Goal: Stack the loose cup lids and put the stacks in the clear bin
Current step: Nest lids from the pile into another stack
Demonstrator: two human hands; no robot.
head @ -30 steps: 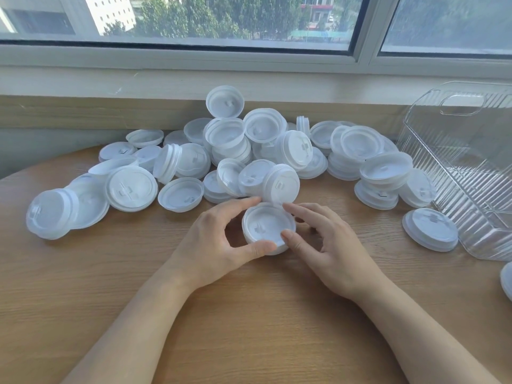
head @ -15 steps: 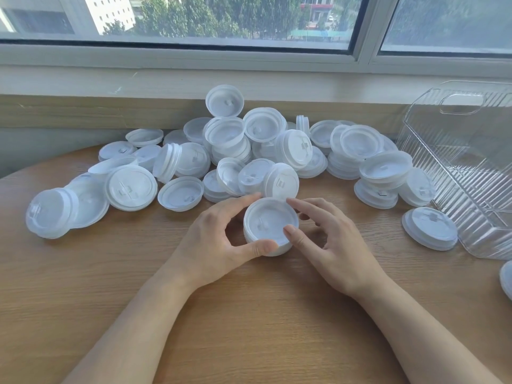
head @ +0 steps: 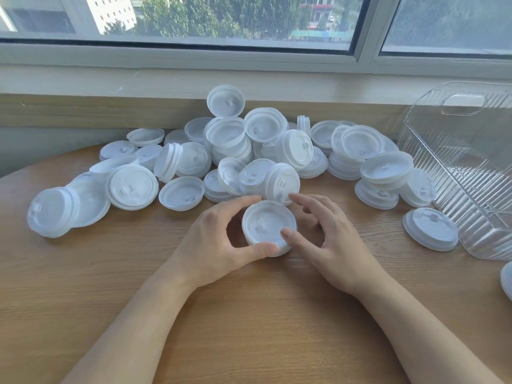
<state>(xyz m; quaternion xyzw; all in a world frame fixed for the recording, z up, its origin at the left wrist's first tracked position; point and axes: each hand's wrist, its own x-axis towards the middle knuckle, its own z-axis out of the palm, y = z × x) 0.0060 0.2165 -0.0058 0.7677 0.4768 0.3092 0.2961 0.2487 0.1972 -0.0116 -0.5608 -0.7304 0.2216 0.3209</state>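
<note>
Dozens of lids [head: 216,151] lie unsorted mid-frame, the bin [head: 468,173] at right looks empty, while the left hand [head: 219,245] pinches a short stack [head: 268,228] and the right hand [head: 329,239] spreads beside it, thumb on its rim.

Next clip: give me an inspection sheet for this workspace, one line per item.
Surface: round light wooden table, pushed against the wall under a window.
Job's things: small stack of white plastic cup lids between the hands; heap of loose white lids behind; clear ribbed plastic bin at right, no lids seen inside.
Clutter: nothing seen.
Hands: left hand grips the stack; right hand touches it with its thumb, fingers relaxed.
Cables: nothing seen.
Surroundings: window with trees and buildings outside.
</note>
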